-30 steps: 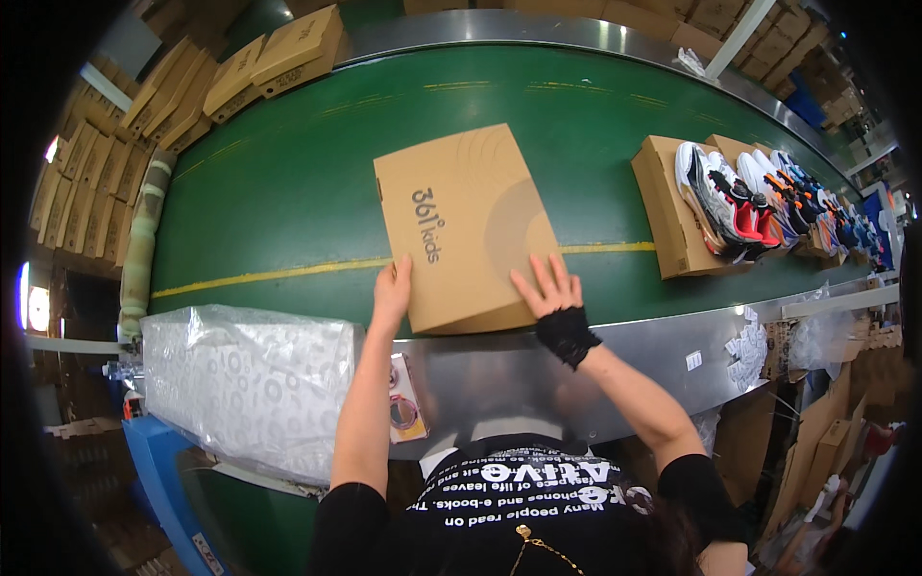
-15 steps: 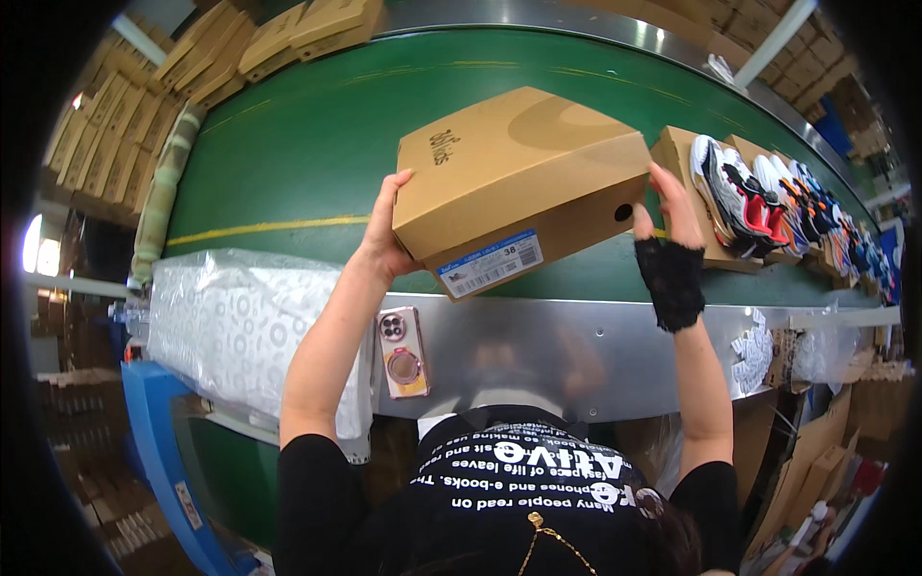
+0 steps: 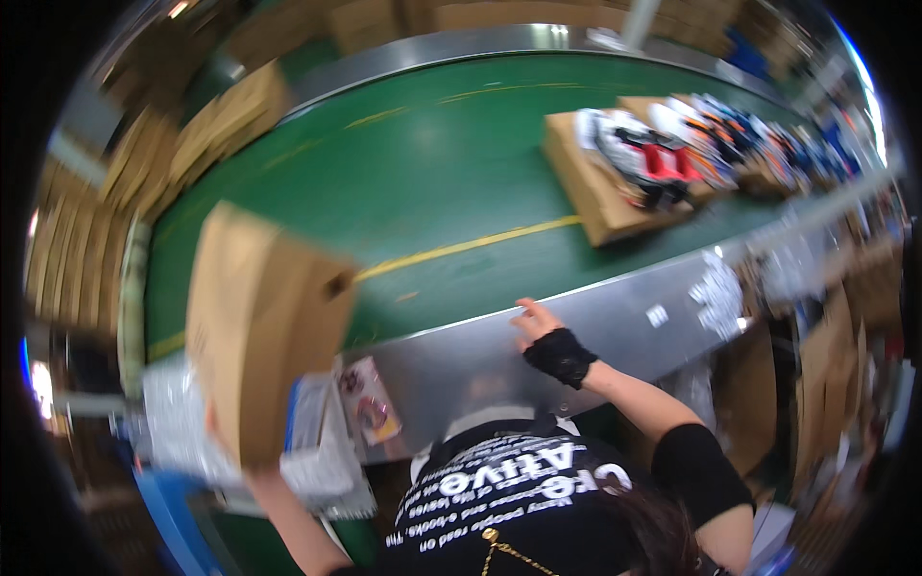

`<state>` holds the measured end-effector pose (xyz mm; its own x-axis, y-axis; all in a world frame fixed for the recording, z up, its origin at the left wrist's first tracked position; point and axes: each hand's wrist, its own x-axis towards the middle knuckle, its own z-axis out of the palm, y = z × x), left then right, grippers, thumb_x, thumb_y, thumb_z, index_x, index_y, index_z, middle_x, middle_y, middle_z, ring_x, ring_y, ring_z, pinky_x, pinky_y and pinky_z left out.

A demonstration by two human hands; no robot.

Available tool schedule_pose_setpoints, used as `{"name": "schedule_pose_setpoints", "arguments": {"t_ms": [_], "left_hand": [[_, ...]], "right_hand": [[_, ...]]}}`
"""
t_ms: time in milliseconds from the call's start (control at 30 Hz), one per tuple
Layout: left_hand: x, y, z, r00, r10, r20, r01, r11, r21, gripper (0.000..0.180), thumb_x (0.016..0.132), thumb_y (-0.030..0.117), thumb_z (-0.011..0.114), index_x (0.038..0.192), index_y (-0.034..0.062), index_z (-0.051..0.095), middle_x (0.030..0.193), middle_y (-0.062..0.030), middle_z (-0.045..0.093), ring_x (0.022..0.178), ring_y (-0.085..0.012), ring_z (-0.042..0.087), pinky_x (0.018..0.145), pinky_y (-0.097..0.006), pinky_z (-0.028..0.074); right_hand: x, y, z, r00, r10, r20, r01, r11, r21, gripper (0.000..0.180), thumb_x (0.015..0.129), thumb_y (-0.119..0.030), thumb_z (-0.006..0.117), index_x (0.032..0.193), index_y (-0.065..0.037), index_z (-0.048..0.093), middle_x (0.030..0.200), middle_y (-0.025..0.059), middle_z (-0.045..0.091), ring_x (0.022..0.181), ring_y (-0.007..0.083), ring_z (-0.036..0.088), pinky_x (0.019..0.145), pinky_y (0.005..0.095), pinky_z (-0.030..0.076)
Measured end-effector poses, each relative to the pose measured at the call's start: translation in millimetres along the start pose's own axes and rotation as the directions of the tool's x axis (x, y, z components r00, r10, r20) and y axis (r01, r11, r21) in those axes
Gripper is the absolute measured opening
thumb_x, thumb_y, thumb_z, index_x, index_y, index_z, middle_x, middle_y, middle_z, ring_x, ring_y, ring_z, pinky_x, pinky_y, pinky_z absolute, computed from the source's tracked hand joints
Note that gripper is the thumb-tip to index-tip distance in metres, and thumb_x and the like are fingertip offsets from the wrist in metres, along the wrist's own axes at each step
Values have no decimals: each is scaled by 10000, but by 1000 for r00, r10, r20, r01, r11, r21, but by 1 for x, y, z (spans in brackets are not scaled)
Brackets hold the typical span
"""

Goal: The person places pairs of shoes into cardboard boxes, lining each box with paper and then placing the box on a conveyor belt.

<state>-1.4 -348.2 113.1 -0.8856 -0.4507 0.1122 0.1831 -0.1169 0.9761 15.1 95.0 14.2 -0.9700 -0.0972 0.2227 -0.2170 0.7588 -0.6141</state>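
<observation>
A brown cardboard shoebox (image 3: 226,326) stands tilted on end at the left, smeared by motion. My left hand (image 3: 223,444) grips its lower end, with most of the fingers hidden behind the box. A dark round hole and part of a blue-and-white label show on its side. My right hand (image 3: 552,348), in a black fingerless glove, is over the metal ledge (image 3: 461,360) with fingers apart and nothing in them. Between the box and the ledge's middle lies a phone (image 3: 370,401) in a pinkish case.
Sports shoes (image 3: 653,158) sit on brown boxes in a row at the far right of the green belt (image 3: 432,192). Clear plastic with patterned white paper (image 3: 168,413) lies at the left. Stacked boxes (image 3: 72,250) stand farther left; small white pieces (image 3: 718,293) lie on the right.
The shoebox has swung left and been tipped up on end in my left hand. My right hand has let go of it and come down toward the ledge. The view has turned.
</observation>
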Motion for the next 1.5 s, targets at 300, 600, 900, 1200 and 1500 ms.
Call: {"name": "schedule_pose_setpoints", "arguments": {"t_ms": [300,600,900,1200,1500], "left_hand": [[-65,-18,-186,681,-228,-696,93,970,-226,438,794,259,534,1166,75,395,1157,-138,440,1015,-255,468,840,-405,424],[-45,-66,-100,691,-647,-323,431,727,-534,472,755,308,588,1129,62,438,1163,-129,433,1041,-259,437,867,-422,384],[-136,-114,247,37,-805,592,901,284,329,509,851,416,447,1181,34,384,1060,-166,468,907,-291,536,743,-442,464],[-165,-146,251,253,-858,447,915,362,177,212,829,194,540,931,7,549,662,-55,518,490,-120,432,399,-211,308],[-189,-136,251,530,-812,243,822,563,88,246,804,62,482,1029,-37,495,805,-157,580,677,-252,594,539,-306,505]], "right_hand": [[-89,141,-37,731,489,-475,-675,622,-398,274,746,-160,497,1016,-121,529,1176,189,424,989,357,462,830,443,387],[-122,165,-54,706,608,-363,-707,636,-310,141,771,-103,442,904,-77,482,999,134,455,948,297,446,764,354,410],[-62,33,31,936,193,-295,-165,979,116,233,673,-113,592,875,-32,508,877,144,514,834,312,514,747,357,432],[32,105,-162,901,-109,-420,-140,844,-517,421,568,-336,690,930,-159,568,1078,139,490,1014,313,450,853,493,314],[119,174,-259,927,349,137,-194,759,-621,507,622,-579,542,861,-141,637,848,121,605,921,252,526,924,495,179]]}}
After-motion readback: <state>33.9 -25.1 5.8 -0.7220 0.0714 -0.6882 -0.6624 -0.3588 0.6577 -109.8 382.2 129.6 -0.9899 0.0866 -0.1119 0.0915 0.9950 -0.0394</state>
